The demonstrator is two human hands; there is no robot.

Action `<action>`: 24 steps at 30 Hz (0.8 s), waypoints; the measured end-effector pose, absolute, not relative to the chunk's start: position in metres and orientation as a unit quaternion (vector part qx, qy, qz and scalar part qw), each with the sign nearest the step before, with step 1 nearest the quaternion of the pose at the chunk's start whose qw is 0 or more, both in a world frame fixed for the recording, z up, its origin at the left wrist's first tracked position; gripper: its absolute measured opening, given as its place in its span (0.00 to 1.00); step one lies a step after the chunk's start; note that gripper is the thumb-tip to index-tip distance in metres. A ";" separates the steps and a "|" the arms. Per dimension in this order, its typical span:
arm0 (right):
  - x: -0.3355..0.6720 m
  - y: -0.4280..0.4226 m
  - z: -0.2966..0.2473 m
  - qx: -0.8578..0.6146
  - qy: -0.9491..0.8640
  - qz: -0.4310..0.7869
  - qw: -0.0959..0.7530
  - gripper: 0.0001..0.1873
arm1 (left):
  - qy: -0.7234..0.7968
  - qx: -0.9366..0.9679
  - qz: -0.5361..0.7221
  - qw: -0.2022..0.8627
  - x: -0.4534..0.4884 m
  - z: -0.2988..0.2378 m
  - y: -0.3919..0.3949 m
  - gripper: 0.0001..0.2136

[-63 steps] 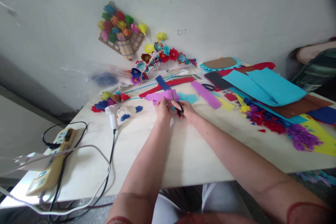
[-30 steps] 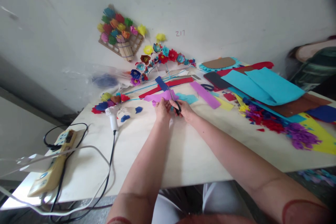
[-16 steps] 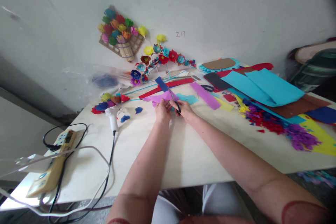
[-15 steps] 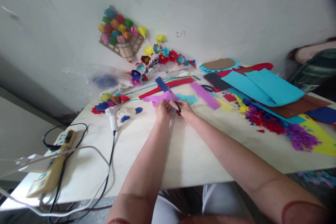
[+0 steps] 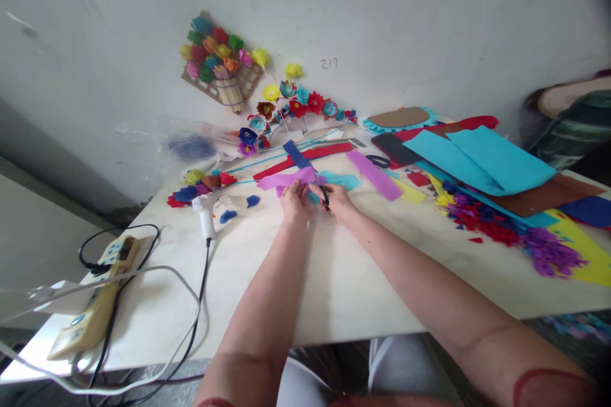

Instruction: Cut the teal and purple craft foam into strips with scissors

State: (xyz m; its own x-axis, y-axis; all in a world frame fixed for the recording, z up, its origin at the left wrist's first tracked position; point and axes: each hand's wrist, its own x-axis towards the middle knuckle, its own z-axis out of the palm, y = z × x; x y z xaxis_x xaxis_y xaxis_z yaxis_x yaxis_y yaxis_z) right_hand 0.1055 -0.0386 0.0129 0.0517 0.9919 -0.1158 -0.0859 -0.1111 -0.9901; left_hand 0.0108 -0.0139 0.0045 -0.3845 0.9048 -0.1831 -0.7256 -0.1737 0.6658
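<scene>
Over the middle of the white table, my left hand pinches a strip of purple paper that trails off to the left. My right hand grips black-handled scissors, with the blades reaching into the purple paper right beside my left fingers. Both hands sit close together, almost touching. A scrap of turquoise paper lies just behind my right hand.
A white glue gun lies to the left, its cord running to a power strip at the table's left end. Paper flowers lean on the wall. Coloured paper sheets, a second pair of scissors and cut scraps cover the right side.
The purple strip has shifted a little leftward in my left hand, and the scissors have closed in on it. Both hands stay in the same spot.
</scene>
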 end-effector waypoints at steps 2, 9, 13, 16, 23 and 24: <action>0.107 -0.038 0.013 -0.518 -0.434 0.540 0.501 0.20 | 0.344 0.137 0.767 0.525 0.011 0.005 -0.014 0.09; 0.111 -0.032 0.010 -0.511 -0.438 0.556 0.488 0.23 | 0.348 0.166 0.784 0.486 0.010 0.005 -0.015 0.09; 0.115 -0.031 0.009 -0.485 -0.453 0.576 0.477 0.23 | 0.369 0.174 0.775 0.482 0.009 0.008 -0.015 0.07; 0.119 -0.030 0.009 -0.461 -0.457 0.601 0.467 0.23 | 0.378 0.167 0.772 0.483 0.008 0.009 -0.014 0.08; 0.128 -0.029 0.009 -0.410 -0.447 0.654 0.453 0.22 | 0.378 0.179 0.767 0.488 0.004 0.006 -0.013 0.09; 0.129 -0.029 0.009 -0.405 -0.448 0.658 0.450 0.22 | 0.378 0.184 0.764 0.489 0.004 0.006 -0.014 0.09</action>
